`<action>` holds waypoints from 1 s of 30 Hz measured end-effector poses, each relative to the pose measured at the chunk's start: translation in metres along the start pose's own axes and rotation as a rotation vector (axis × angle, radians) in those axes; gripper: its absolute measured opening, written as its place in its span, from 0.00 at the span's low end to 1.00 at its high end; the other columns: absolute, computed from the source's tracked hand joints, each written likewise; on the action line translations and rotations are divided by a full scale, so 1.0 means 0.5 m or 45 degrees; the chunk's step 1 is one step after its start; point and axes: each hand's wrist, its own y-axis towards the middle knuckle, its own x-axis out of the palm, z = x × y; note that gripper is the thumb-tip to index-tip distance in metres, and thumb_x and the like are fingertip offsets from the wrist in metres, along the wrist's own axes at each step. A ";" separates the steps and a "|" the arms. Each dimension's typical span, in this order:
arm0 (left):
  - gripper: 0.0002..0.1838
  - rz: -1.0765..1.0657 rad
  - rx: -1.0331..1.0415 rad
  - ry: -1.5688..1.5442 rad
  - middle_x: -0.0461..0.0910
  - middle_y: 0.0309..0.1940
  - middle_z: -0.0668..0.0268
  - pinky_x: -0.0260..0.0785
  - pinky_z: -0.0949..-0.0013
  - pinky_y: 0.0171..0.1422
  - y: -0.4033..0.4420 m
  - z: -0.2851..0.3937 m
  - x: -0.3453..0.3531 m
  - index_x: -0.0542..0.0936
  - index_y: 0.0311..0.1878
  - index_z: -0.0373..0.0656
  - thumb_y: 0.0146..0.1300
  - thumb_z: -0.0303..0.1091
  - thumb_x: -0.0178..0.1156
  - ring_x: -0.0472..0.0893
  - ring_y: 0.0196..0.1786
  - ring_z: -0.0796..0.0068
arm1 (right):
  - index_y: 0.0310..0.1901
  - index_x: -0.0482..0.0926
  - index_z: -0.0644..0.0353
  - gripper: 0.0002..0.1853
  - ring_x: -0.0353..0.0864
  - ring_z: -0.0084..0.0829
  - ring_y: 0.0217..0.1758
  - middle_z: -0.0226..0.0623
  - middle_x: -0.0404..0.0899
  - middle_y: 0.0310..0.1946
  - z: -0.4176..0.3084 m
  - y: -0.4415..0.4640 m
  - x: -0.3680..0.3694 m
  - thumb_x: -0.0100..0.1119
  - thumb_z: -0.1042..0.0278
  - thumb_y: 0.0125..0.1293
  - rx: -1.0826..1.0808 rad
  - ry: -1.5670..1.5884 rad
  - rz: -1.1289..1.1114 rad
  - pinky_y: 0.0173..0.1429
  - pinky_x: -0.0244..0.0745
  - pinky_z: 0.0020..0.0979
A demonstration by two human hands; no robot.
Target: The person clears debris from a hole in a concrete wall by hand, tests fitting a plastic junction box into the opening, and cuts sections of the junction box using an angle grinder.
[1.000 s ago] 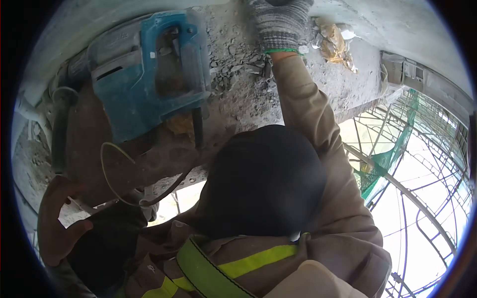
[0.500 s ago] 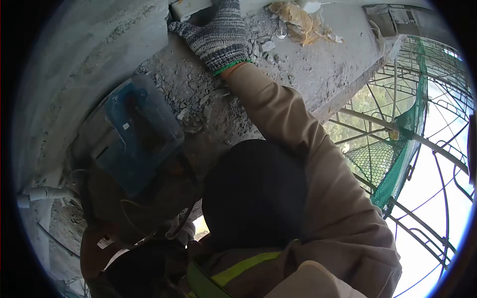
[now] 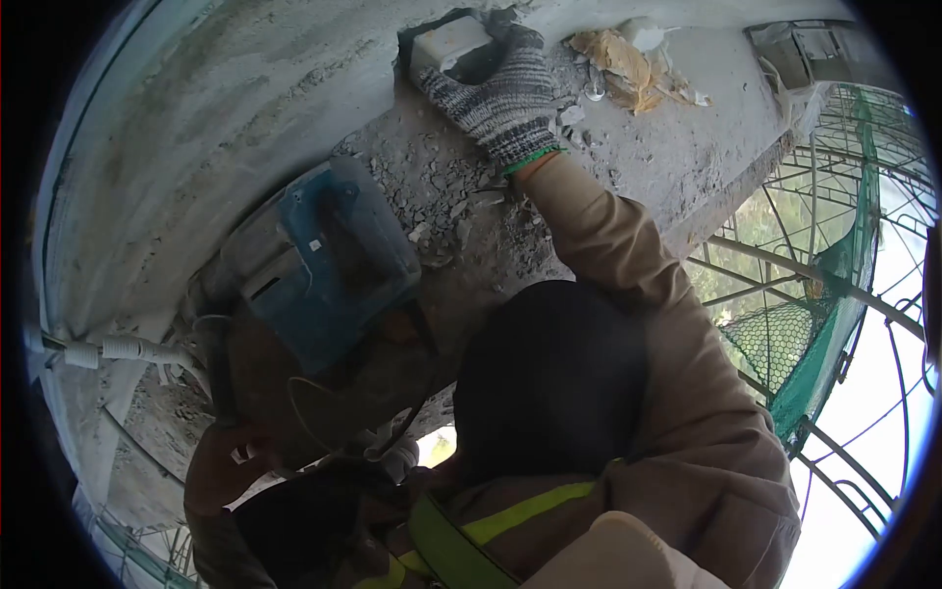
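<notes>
At the wall foot (image 3: 363, 59), in a rough recess (image 3: 406, 43): white block (image 3: 451, 44), count 1. Right hand (image 3: 505, 103), in a striped knit glove, is at the block, thumb by its lower edge, fingers reaching up around the far side. Thumb and fingers apart; whether they pinch it, cannot tell.

Around it: loose grey rubble (image 3: 432, 187) on the concrete ledge (image 3: 677, 147), pieces too many to count. Crumpled brown paper (image 3: 628, 69), 1 bunch, beyond the glove.

Nearer the body: teal demolition hammer (image 3: 304, 324), count 1, lying against the wall. Left hand (image 3: 226, 466), bare, is by its dark side handle (image 3: 213, 363), fingers bent, thumb apart from them; grip on the handle not resolved.

Progress, judged: recess already open, block sitting inside it; rubble not cleared away. Whether the block is fixed or loose, cannot tell; how much remains beyond that, not shown.

Outward: white corrugated conduit (image 3: 137, 349), 1 run visible, at left; green netting (image 3: 829, 324) and scaffold tubes (image 3: 785, 265) at right, tubes several. Large black rounded form (image 3: 549, 383), count 1, in front of the torso; identity unclear.
</notes>
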 end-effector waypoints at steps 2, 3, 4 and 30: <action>0.13 -0.034 -0.028 -0.082 0.85 0.28 0.65 0.74 0.67 0.36 -0.004 0.013 -0.003 0.88 0.44 0.43 0.56 0.33 0.75 0.84 0.31 0.71 | 0.64 0.68 0.65 0.37 0.78 0.35 0.65 0.45 0.78 0.60 0.018 -0.016 -0.008 0.78 0.64 0.58 0.051 0.546 -0.065 0.67 0.78 0.36; 0.13 0.010 -0.041 -0.083 0.85 0.28 0.65 0.74 0.67 0.36 -0.004 0.018 -0.008 0.88 0.44 0.43 0.56 0.33 0.75 0.84 0.31 0.71 | 0.64 0.68 0.66 0.36 0.77 0.35 0.66 0.45 0.79 0.60 0.038 -0.020 -0.011 0.78 0.65 0.59 0.087 0.832 -0.140 0.67 0.78 0.36; 0.11 -0.078 0.002 -0.182 0.85 0.28 0.66 0.73 0.68 0.35 -0.007 0.022 -0.014 0.87 0.42 0.42 0.58 0.35 0.75 0.83 0.30 0.73 | 0.65 0.71 0.67 0.36 0.78 0.37 0.66 0.46 0.79 0.61 0.006 -0.028 -0.037 0.78 0.62 0.59 0.155 0.847 -0.225 0.67 0.77 0.38; 0.51 0.723 0.620 -1.254 0.71 0.63 0.62 0.69 0.68 0.66 -0.085 0.059 -0.079 0.58 0.76 0.40 0.56 0.35 0.81 0.75 0.62 0.73 | 0.69 0.74 0.61 0.27 0.79 0.44 0.67 0.46 0.81 0.61 -0.551 -0.183 0.106 0.67 0.72 0.70 -0.854 0.625 -1.197 0.70 0.74 0.39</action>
